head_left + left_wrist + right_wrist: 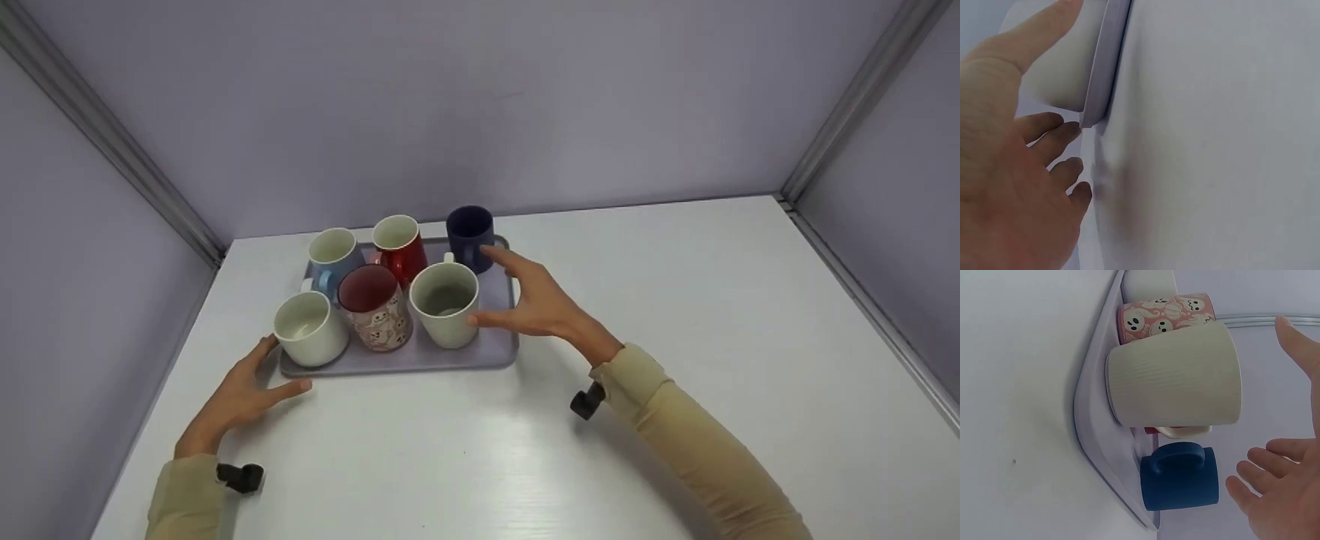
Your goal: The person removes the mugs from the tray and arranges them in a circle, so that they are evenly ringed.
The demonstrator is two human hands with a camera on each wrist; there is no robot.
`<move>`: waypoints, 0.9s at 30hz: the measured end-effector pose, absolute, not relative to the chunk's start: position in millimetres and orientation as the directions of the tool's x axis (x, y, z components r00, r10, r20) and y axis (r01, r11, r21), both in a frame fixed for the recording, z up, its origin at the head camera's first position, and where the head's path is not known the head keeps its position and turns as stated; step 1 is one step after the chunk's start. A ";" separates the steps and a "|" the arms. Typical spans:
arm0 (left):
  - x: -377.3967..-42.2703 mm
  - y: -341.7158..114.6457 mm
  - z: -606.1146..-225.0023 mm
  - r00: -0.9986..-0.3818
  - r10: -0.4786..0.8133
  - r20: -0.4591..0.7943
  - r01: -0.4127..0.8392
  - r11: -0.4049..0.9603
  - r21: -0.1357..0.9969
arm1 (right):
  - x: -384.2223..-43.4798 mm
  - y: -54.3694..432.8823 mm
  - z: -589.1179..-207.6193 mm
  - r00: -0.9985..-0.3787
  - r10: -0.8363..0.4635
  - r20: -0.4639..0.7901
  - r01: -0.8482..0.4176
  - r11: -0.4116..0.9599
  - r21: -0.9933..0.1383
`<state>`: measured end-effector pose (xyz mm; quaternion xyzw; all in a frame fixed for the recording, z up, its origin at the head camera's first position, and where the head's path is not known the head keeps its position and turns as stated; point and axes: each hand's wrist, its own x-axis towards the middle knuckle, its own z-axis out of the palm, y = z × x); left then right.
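Observation:
A grey-lilac tray [397,361] on the table carries several mugs. In its front row stand a short white mug [311,334], a ghost-print mug with a red inside [382,326] and a taller white mug [450,322]. Behind them are a light blue mug [337,262], a red mug [405,259] and a dark blue mug [472,232]. My left hand [240,394] is spread at the tray's front left corner, beside the short white mug. My right hand [536,300], fingers apart and holding nothing, is over the tray's right side near the taller white and dark blue mugs.
The white table [675,315] extends to the right and in front of the tray. A lilac wall [525,97] rises right behind the table, with side panels at left and right. A small black wrist camera [586,401] hangs under the right sleeve, another [241,478] at the left.

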<state>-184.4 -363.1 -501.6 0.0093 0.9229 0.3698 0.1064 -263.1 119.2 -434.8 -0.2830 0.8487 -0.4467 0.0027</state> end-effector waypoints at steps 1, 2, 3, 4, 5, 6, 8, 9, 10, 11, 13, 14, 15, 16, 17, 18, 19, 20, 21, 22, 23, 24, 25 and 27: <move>-183.7 -363.9 -503.4 -0.976 0.095 -0.197 -0.067 0.728 0.682 | -262.4 116.0 -435.8 -0.841 -0.484 0.243 -0.474 0.440 -0.763; -183.0 -364.9 -505.0 -0.974 0.094 -0.205 -0.073 0.729 0.681 | -261.7 112.8 -436.8 -0.841 -0.487 0.238 -0.470 0.438 -0.766; -182.4 -365.9 -506.4 -0.974 0.093 -0.208 -0.077 0.727 0.683 | -261.1 109.8 -438.0 -0.840 -0.488 0.235 -0.467 0.433 -0.770; -181.9 -366.9 -507.6 -0.974 0.091 -0.208 -0.080 0.722 0.687 | -260.9 106.9 -439.4 -0.841 -0.488 0.233 -0.462 0.425 -0.778; -181.5 -368.0 -508.6 -0.974 0.090 -0.209 -0.083 0.715 0.694 | -260.6 104.1 -440.8 -0.842 -0.487 0.233 -0.458 0.417 -0.785; -181.5 -369.1 -509.5 -0.974 0.090 -0.206 -0.082 0.710 0.700 | -260.3 101.6 -442.4 -0.842 -0.485 0.236 -0.457 0.407 -0.791; -181.3 -370.6 -510.4 -0.974 0.093 -0.207 -0.085 0.695 0.714 | -260.1 97.0 -446.3 -0.844 -0.479 0.241 -0.451 0.390 -0.803; -181.4 -371.0 -510.7 -0.973 0.095 -0.209 -0.087 0.688 0.720 | -260.0 95.0 -448.6 -0.845 -0.475 0.246 -0.448 0.377 -0.811; -181.7 -371.6 -511.2 -0.973 0.098 -0.207 -0.086 0.682 0.726 | -260.1 92.9 -450.9 -0.844 -0.474 0.252 -0.447 0.362 -0.818; -182.0 -371.8 -511.6 -0.974 0.101 -0.205 -0.084 0.676 0.732 | -259.8 91.1 -453.0 -0.842 -0.473 0.260 -0.449 0.346 -0.824; -183.0 -371.8 -512.3 -0.975 0.106 -0.196 -0.076 0.670 0.739 | -259.4 87.7 -457.4 -0.841 -0.466 0.274 -0.449 0.321 -0.834; -183.6 -371.5 -512.5 -0.976 0.108 -0.189 -0.070 0.667 0.742 | -259.3 86.1 -459.3 -0.841 -0.463 0.282 -0.449 0.304 -0.840; -184.3 -371.2 -512.6 -0.977 0.110 -0.182 -0.064 0.664 0.745 | -259.0 84.5 -461.1 -0.842 -0.456 0.287 -0.445 0.289 -0.848; -185.0 -371.0 -512.9 -0.978 0.112 -0.175 -0.058 0.661 0.748 | -258.8 83.1 -462.7 -0.845 -0.448 0.292 -0.441 0.277 -0.854; -185.6 -370.8 -513.0 -0.979 0.112 -0.173 -0.057 0.658 0.751 | -258.7 81.7 -464.4 -0.850 -0.438 0.294 -0.435 0.266 -0.861; -186.0 -370.5 -513.1 -0.979 0.112 -0.170 -0.056 0.657 0.752 | -258.5 80.2 -466.1 -0.856 -0.427 0.293 -0.426 0.258 -0.867; -186.1 -370.4 -513.2 -0.979 0.111 -0.172 -0.058 0.656 0.753 | -258.6 78.8 -467.9 -0.861 -0.417 0.292 -0.418 0.251 -0.873; -186.1 -370.4 -513.3 -0.978 0.108 -0.178 -0.064 0.655 0.753 | -258.8 77.2 -469.8 -0.864 -0.409 0.293 -0.412 0.242 -0.878; -186.1 -370.4 -513.5 -0.977 0.106 -0.183 -0.070 0.654 0.754 | -259.1 75.7 -471.8 -0.867 -0.404 0.292 -0.407 0.236 -0.882; -186.2 -370.4 -513.7 -0.977 0.103 -0.189 -0.077 0.654 0.753 | -259.5 74.1 -474.0 -0.867 -0.401 0.294 -0.405 0.225 -0.886; -186.4 -370.1 -514.0 -0.976 0.101 -0.193 -0.081 0.654 0.752 | -260.2 72.5 -476.5 -0.867 -0.399 0.297 -0.403 0.212 -0.890; -186.7 -369.7 -514.2 -0.976 0.101 -0.195 -0.082 0.654 0.752 | -260.7 71.3 -478.9 -0.867 -0.398 0.300 -0.402 0.201 -0.894; -187.4 -369.2 -514.5 -0.975 0.101 -0.197 -0.084 0.652 0.754 | -261.4 70.2 -481.4 -0.867 -0.396 0.304 -0.401 0.191 -0.896; -189.1 -367.7 -515.2 -0.976 0.106 -0.190 -0.077 0.650 0.756 | -263.0 68.6 -486.5 -0.867 -0.390 0.310 -0.399 0.171 -0.901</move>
